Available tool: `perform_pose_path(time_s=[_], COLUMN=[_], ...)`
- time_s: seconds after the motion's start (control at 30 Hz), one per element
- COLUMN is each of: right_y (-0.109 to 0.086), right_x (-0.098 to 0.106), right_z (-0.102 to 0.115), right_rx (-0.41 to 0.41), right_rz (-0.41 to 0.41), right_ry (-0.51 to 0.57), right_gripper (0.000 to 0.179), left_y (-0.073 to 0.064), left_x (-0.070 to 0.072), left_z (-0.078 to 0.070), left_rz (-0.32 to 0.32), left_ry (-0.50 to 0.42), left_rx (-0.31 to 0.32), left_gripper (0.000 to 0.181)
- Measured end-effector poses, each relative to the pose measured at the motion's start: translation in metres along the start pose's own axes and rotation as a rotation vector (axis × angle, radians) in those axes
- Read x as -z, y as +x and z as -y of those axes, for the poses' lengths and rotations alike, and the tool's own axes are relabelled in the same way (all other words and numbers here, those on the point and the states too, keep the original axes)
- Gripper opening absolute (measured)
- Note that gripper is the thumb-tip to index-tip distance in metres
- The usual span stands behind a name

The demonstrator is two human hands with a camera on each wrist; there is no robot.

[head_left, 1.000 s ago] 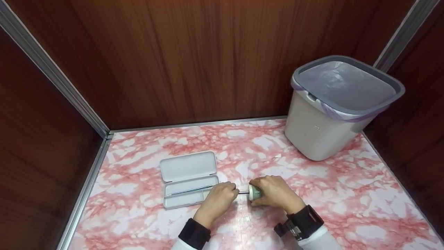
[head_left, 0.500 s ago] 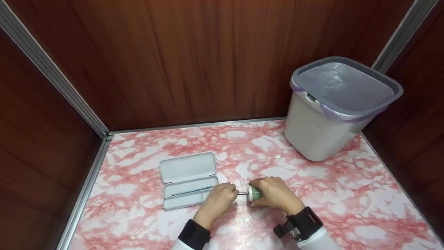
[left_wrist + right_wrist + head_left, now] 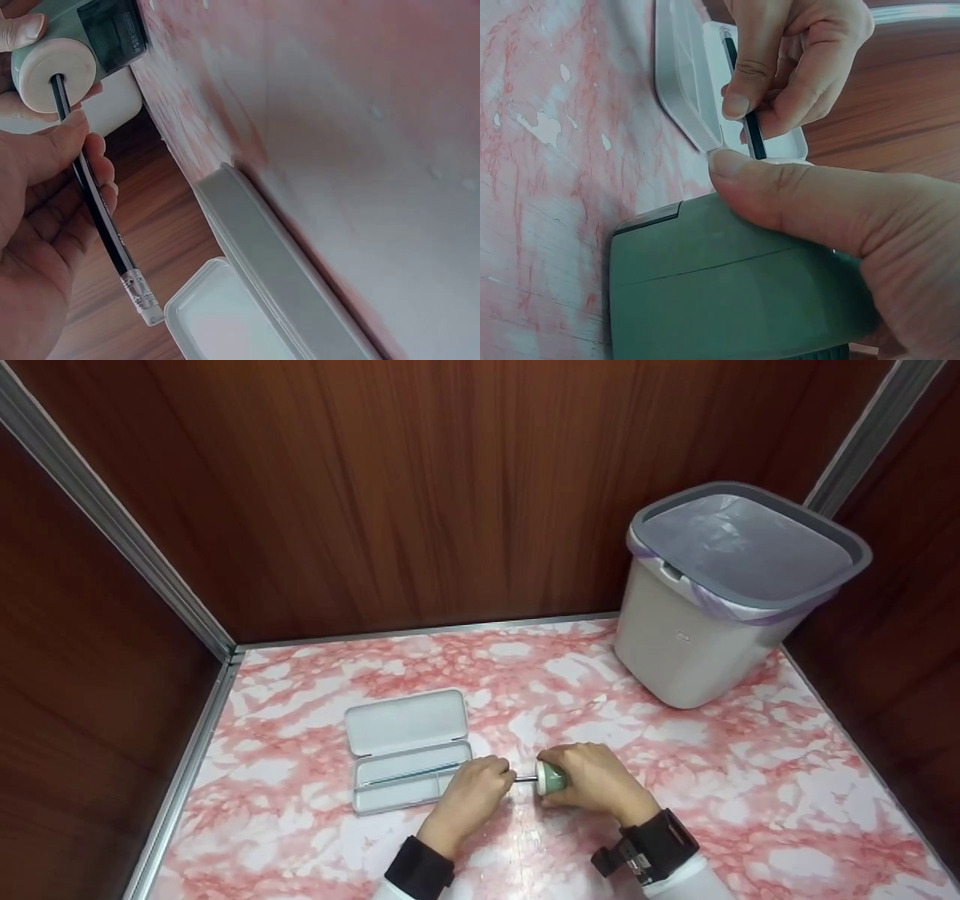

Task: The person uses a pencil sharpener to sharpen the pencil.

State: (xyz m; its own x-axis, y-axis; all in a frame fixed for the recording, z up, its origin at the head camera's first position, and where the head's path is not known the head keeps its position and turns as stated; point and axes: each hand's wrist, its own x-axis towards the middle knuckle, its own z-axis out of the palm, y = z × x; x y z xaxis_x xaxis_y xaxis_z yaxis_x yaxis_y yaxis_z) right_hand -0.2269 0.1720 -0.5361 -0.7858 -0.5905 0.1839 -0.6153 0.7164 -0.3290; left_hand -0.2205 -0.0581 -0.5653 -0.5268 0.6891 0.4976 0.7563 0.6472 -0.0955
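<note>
A dark pencil (image 3: 103, 217) with a silver ferrule and white eraser is pinched between the thumb and fingers of my left hand (image 3: 474, 791). Its far end sits in the hole of a green pencil sharpener (image 3: 727, 285) that has a round cream front (image 3: 54, 75) and a dark see-through window (image 3: 112, 31). My right hand (image 3: 592, 776) grips the sharpener from the right, the thumb lying along its body. In the right wrist view the sharpener stands on the marbled tabletop. Left of my left hand lies an opened pale grey pencil case (image 3: 407, 723).
Inside the case rests a thin blue stick-like thing (image 3: 409, 774). A grey bin (image 3: 682, 637) with a lined inside stands at the back right. Brown wood-grain panels (image 3: 420, 495) border the pink marbled table (image 3: 292, 690) at the back and sides.
Both hands keep their places and their hold on the pencil and the sharpener. Only a very slight shift of the view shows.
</note>
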Motion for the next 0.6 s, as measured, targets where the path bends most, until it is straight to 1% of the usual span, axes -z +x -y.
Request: perform_pose_path(time_s=[0.2,0.37,0.6], right_y=[-0.0001,0.0003,0.0012], right_x=[-0.0009,-0.0008,-0.0004], right_z=[-0.0004,-0.0001,0.0005], right_rx=[-0.009,-0.021,-0.016], right_rz=[0.005,0.009,0.003], right_ry=[0.007,0.027,0.017], right_gripper=[0.051,0.049,0.048], left_y=[-0.0009,-0.0006,0.0014], left_x=[0.0013,0.0037,0.0043], left_z=[-0.0003,-0.0004,0.0004], left_rz=[0.034,0.048,0.063], left_ry=[-0.038,-0.026,-0.019], left_rx=[0.028,0.017,0.021], left_gripper=[0.008,0.007,0.008])
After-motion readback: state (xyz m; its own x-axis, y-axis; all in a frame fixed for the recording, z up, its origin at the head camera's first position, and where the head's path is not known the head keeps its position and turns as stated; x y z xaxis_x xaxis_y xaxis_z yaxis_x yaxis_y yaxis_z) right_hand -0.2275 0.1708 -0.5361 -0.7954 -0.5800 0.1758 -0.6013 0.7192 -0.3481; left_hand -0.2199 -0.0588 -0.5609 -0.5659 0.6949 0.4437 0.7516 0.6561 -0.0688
